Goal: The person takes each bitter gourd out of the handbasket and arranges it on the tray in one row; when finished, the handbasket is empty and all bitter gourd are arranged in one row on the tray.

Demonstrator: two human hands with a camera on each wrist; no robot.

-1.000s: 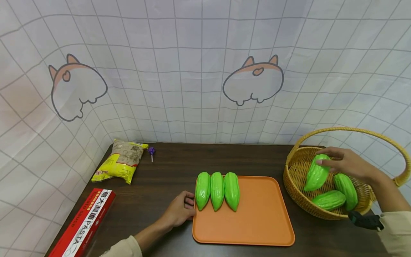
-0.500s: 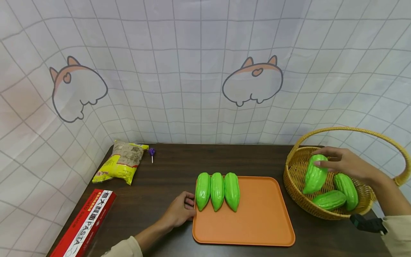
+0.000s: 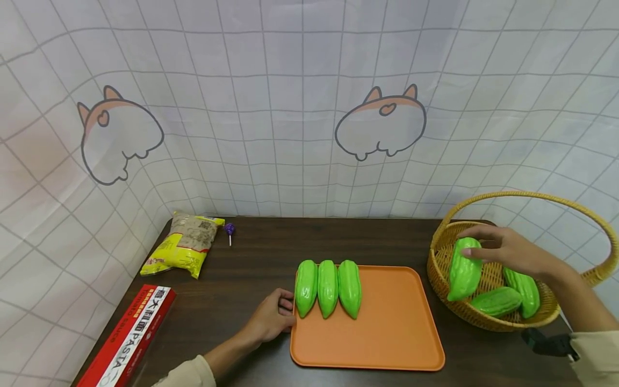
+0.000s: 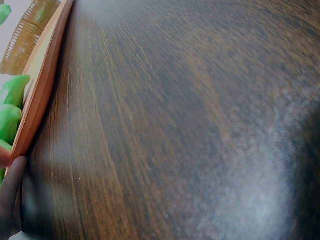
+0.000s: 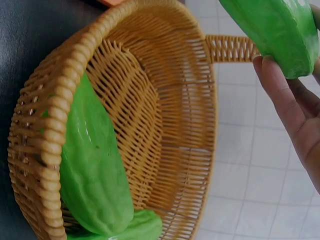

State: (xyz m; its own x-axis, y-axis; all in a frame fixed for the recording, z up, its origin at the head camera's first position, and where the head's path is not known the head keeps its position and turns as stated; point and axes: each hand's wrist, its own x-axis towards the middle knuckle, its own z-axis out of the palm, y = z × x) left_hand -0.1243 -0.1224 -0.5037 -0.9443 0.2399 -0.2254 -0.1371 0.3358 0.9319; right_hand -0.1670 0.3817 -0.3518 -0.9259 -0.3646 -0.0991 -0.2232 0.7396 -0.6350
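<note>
My right hand [image 3: 512, 250] grips the upper end of a bright green bitter melon [image 3: 465, 270], tip pointing down, over the left side of the wicker basket [image 3: 437, 279]. In the right wrist view, fingers and thumb hold this melon [image 5: 280, 35] above the rim. Two more bitter melons, one [image 3: 498, 301] in front of the other [image 3: 523, 287], lie inside the basket. My left hand [image 3: 270, 317] holds the left edge of an orange tray [image 3: 377, 344], fingers bent at its rim. Three bitter melons [image 3: 327, 287] lie side by side at the tray's left.
A yellow snack-like bag [image 3: 186, 242] and a purple lollipop [image 3: 229, 230] lie at the back left of the dark wood table [image 3: 217, 301]. A red pasta box [image 3: 128, 336] is along the left edge. The basket's tall handle [image 3: 527, 194] arches behind my right hand.
My right hand has carried the bitter melon leftward, towards the basket's left rim. The left hand and the tray have stayed in place.
</note>
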